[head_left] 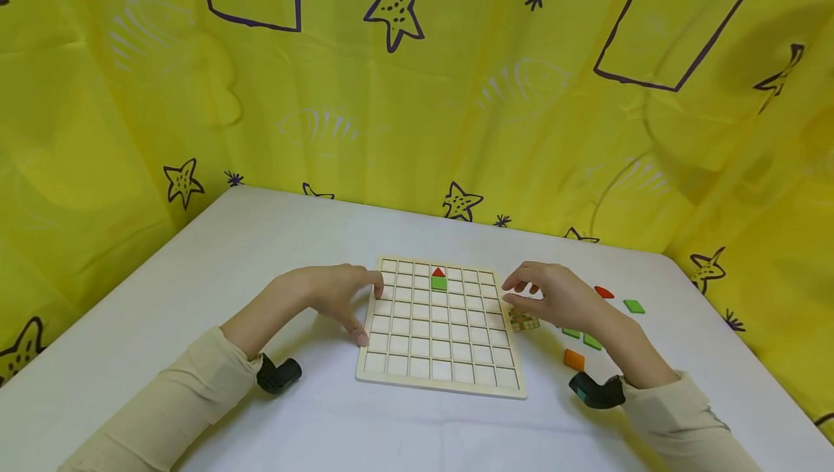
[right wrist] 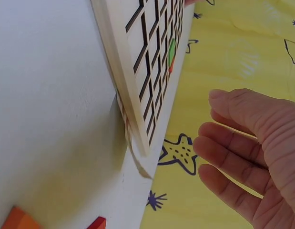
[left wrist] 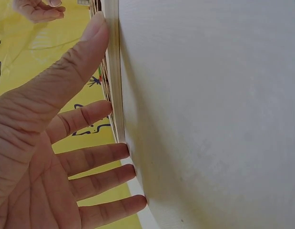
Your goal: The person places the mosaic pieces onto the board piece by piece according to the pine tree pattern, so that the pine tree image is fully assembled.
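Note:
A pale wooden grid board lies on the table. Near its far edge, a red triangle sits in one cell, with a green square in the cell just below. My left hand touches the board's left edge with the thumb and fingertips; in the left wrist view its fingers are spread and nearly straight. Beside the right edge hovers my right hand, holding nothing, its fingers loosely bent and apart from the board. A patterned card sticks out at the board's right edge, partly hidden.
Loose pieces lie right of the board: a red one, a green one, more green ones by the right forearm, and an orange one. A yellow curtain stands behind the white table.

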The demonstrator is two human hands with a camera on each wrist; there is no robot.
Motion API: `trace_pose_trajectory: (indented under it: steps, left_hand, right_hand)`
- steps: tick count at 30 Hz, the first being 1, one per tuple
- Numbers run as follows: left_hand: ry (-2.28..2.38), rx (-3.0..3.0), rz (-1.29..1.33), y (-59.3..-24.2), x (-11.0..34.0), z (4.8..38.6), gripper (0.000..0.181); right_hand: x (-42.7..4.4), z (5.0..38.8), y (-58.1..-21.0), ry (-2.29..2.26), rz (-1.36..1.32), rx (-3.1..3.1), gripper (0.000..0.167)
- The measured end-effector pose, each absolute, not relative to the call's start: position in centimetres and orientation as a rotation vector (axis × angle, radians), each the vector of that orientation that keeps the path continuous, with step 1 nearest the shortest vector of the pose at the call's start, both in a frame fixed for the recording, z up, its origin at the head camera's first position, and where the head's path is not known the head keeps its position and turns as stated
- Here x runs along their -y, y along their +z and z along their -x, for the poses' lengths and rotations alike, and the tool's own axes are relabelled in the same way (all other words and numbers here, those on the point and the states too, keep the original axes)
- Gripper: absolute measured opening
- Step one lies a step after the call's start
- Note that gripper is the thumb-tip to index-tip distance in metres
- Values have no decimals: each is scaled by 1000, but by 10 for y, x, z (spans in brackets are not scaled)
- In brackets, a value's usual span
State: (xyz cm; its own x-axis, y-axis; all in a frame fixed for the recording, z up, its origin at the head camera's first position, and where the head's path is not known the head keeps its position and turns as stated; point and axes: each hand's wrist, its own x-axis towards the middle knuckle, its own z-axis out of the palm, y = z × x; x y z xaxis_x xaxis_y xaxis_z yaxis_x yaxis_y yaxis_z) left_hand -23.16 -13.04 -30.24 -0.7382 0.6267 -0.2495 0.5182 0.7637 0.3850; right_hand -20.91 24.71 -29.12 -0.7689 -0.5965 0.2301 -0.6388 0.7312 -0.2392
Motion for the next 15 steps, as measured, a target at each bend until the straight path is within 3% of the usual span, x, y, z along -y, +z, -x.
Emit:
trace_pose_trajectory:
  steps: [15]
  left_hand:
    - [409,-2599,-882,-303,130,231,60]
  right_hand:
    - [-284,198,-295,418,-895,2785,15]
